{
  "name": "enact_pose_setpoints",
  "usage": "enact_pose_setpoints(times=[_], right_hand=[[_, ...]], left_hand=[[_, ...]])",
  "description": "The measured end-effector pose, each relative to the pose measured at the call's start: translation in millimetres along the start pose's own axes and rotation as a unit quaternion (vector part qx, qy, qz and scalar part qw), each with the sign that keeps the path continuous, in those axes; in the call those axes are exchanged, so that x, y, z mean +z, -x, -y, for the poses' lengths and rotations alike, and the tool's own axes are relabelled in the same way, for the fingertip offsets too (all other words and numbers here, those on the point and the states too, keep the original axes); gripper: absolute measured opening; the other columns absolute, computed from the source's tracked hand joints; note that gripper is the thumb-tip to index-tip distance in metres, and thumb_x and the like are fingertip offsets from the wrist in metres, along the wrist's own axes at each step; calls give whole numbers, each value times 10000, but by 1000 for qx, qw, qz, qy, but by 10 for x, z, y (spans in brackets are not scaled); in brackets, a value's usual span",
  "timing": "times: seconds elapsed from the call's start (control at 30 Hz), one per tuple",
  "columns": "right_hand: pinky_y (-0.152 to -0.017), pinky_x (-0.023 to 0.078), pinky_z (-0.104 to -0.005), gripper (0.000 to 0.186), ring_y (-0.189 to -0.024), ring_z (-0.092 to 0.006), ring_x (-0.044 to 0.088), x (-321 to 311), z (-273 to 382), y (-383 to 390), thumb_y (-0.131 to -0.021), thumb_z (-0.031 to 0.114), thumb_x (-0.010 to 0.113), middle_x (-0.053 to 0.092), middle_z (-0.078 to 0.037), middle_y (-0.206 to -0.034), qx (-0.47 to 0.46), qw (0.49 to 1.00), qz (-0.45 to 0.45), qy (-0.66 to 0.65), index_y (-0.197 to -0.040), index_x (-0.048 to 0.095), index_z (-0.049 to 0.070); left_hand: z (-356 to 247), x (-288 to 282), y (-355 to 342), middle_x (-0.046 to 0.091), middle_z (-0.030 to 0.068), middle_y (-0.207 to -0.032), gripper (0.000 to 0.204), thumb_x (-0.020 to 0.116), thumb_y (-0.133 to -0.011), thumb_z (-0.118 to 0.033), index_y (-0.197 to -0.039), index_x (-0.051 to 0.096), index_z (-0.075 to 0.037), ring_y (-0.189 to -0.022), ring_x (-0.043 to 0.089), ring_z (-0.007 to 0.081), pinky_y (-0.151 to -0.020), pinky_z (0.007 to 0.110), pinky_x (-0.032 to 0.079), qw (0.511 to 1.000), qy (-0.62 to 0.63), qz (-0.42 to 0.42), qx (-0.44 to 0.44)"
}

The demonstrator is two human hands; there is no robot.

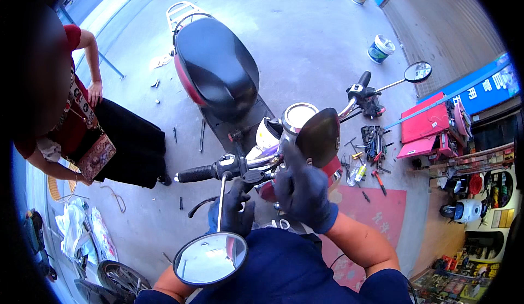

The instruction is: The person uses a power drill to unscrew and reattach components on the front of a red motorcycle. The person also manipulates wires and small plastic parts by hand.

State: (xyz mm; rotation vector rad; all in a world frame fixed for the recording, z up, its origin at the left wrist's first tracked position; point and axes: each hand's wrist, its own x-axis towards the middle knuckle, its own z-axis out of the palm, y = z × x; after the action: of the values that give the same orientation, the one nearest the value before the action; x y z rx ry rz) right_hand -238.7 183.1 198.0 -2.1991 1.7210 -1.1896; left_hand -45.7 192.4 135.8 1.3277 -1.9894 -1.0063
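Observation:
Both of my hands wear dark gloves at the front of a scooter, whose black seat (215, 58) lies beyond the handlebars. My left hand (234, 208) is curled beneath the left handlebar grip (196, 174), beside the brake lever (202, 207); what its fingers hold, if anything, is hidden. A mirror stem crosses in front of it, leading down to the round left mirror (210, 257). My right hand (305, 192) is raised near the dark windscreen (319, 137), its index finger stretched upward and the others partly bent. Nothing shows in it.
A person in dark trousers (128, 140) stands at the left with a patterned bag (97, 157). Scattered tools (374, 143) lie right of the scooter, near a red tool chest (426, 124). The right mirror (418, 71) sticks out. A bucket (381, 49) stands farther back.

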Motion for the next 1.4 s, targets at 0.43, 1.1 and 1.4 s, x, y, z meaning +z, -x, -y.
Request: enact_pose_setpoints(times=[0.43,1.1,1.4], right_hand=[[-549,496,-388,386,-617,-275,646,185,-151,273,-861,160,589,641,-143,-739,119,985,115,-52,-1232,546,67],[-756,485,-298,218,-842,-160,605,420,-243,190,-911,152,552,638,-126,-918,306,862,164,-369,-1044,602,-15],[-713,472,-348,214,-799,-224,608,408,-252,140,-906,177,542,615,-163,-887,268,902,221,-255,-996,586,-12]], left_hand=[[-157,-84,-285,677,195,-913,612,652,-847,-197,-1374,372,-65,-724,682,313,-606,374,539,999,-32,39,-8],[110,77,-385,614,130,-1026,334,534,-947,-154,-1239,519,9,-822,613,170,-684,284,519,988,145,54,-29],[-115,10,-331,659,180,-813,325,560,-923,-223,-1235,563,-132,-711,669,301,-620,378,541,996,-77,26,-22]])
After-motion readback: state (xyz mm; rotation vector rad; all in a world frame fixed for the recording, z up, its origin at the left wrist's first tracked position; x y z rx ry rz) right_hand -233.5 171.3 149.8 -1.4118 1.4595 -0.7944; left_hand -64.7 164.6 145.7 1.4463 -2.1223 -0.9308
